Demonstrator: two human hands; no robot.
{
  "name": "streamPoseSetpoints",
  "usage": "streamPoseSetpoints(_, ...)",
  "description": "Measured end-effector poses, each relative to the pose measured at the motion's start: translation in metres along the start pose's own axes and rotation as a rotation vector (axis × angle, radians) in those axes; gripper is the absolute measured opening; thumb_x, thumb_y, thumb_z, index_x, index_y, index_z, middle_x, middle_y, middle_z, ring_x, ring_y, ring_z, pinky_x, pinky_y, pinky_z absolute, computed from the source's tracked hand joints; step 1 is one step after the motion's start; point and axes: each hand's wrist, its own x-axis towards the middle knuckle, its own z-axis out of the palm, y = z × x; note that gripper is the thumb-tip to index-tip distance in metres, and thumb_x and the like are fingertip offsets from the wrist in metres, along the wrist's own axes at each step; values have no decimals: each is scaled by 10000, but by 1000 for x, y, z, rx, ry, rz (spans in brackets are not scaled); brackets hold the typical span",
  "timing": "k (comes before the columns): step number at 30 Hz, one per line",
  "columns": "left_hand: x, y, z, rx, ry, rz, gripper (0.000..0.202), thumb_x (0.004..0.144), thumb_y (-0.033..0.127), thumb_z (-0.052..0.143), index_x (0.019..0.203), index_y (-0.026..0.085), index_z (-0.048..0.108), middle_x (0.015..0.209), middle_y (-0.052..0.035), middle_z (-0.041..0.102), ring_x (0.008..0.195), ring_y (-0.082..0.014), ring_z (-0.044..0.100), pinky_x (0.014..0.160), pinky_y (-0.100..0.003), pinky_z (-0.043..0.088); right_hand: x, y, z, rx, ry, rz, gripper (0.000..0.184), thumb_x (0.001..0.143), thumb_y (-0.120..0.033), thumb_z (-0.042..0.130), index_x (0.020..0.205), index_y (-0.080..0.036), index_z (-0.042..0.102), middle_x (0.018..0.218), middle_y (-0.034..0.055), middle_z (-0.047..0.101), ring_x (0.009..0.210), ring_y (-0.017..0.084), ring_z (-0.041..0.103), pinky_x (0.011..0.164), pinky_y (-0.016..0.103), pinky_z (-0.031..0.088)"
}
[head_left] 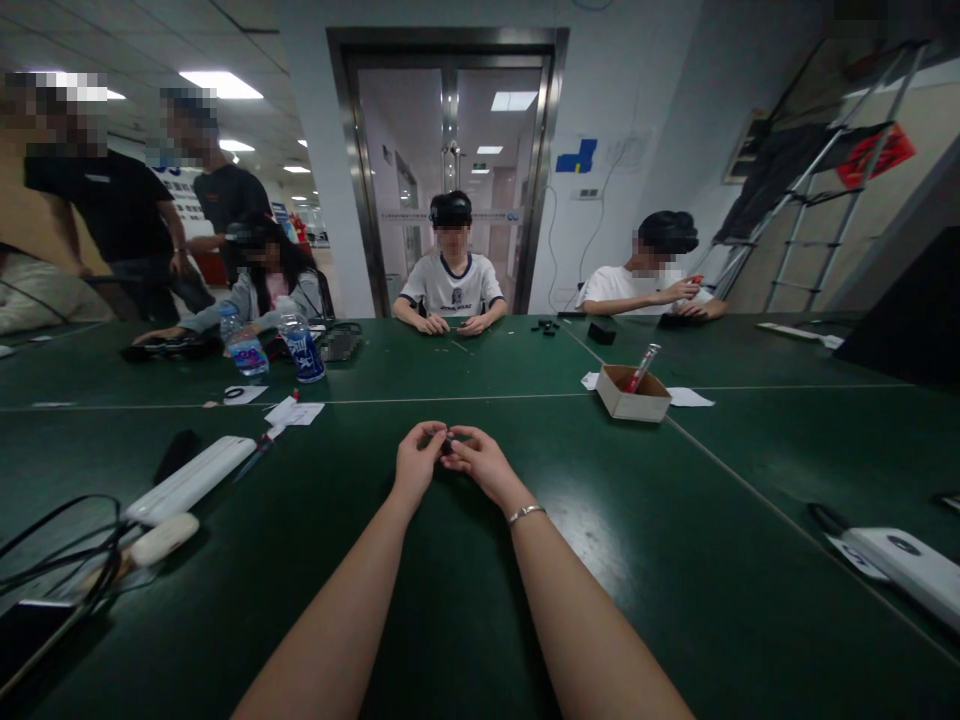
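Both my hands meet over the middle of the green table (465, 530). Between their fingertips sits a small dark object (447, 446), too small and too covered by fingers to name. My left hand (417, 462) pinches it from the left with curled fingers. From the right, the thumb and fingers of my right hand (484, 465) close on the same object. A silvery bracelet (526, 513) circles my right wrist.
An open cardboard box (636, 402) holding a red-and-clear tube stands ahead right. To the left lie a white power strip (193, 480), black cables (112, 545) and two bottles (301, 345). A white device (911, 565) lies far right. Several people sit or stand beyond.
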Motion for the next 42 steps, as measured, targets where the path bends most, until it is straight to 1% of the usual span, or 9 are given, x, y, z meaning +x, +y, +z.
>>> streamPoseSetpoints(2,-1,1,2,-20,-44,-33,335,725,395,641,955,152,619,948,-89,642,904,-208,630,733,-308,530,-1,2,-5,-3,-8,-15,307,743,-164,733,1004,-142,574,710,12,622,595,147,669,613,254,580)
streamPoseSetpoints(5,-3,1,3,-27,-69,-71,386,736,433,626,1004,156,621,991,-92,641,893,-195,632,767,-326,539,-2,1,-10,6,42,-39,326,731,-176,741,1007,-141,572,696,8,620,587,146,667,587,239,570)
streamPoseSetpoints(9,-3,-1,2,-24,-94,-90,399,746,464,612,992,150,624,1026,-92,632,878,-183,633,794,-345,547,-2,-1,-12,20,101,-77,360,708,-198,756,1011,-147,570,692,-4,605,580,140,658,581,244,566)
streamPoseSetpoints(14,-2,-3,-1,-68,-63,-97,415,741,413,650,1062,162,573,973,-79,638,871,-176,637,818,-371,543,-1,0,-13,2,102,-103,407,670,-217,783,1014,-148,577,664,-16,599,569,131,642,559,236,556)
streamPoseSetpoints(17,-1,-3,-1,-77,-74,-132,382,709,404,686,971,143,590,932,-81,652,857,-186,642,816,-380,537,-1,-1,-15,-1,127,-122,392,661,-211,785,1000,-146,600,677,-13,613,576,124,640,557,228,558)
streamPoseSetpoints(20,-1,-2,-2,-6,-112,-124,376,675,416,706,909,136,616,885,-75,657,842,-188,637,802,-364,526,-1,-3,-19,-16,146,-126,331,664,-211,782,954,-128,646,704,8,637,598,125,644,572,228,564)
streamPoseSetpoints(26,-2,4,-5,204,-136,-116,404,678,496,659,857,133,646,743,-46,637,684,-154,584,660,-289,478,0,-4,-23,-53,152,-108,266,662,-206,788,896,-128,690,695,23,656,608,137,653,580,236,573)
streamPoseSetpoints(32,-3,6,-5,291,-158,-126,418,705,553,590,748,138,614,623,-7,570,579,-125,514,576,-247,412,0,-3,-24,-55,135,-97,276,663,-202,787,908,-120,689,720,27,662,595,119,648,581,214,567)
streamPoseSetpoints(42,-5,11,-5,370,-151,-157,475,714,622,536,679,153,600,559,7,521,510,-116,457,507,-230,341,-1,-3,-25,-87,101,-121,289,658,-229,797,905,-125,688,723,30,662,598,126,642,576,227,568)
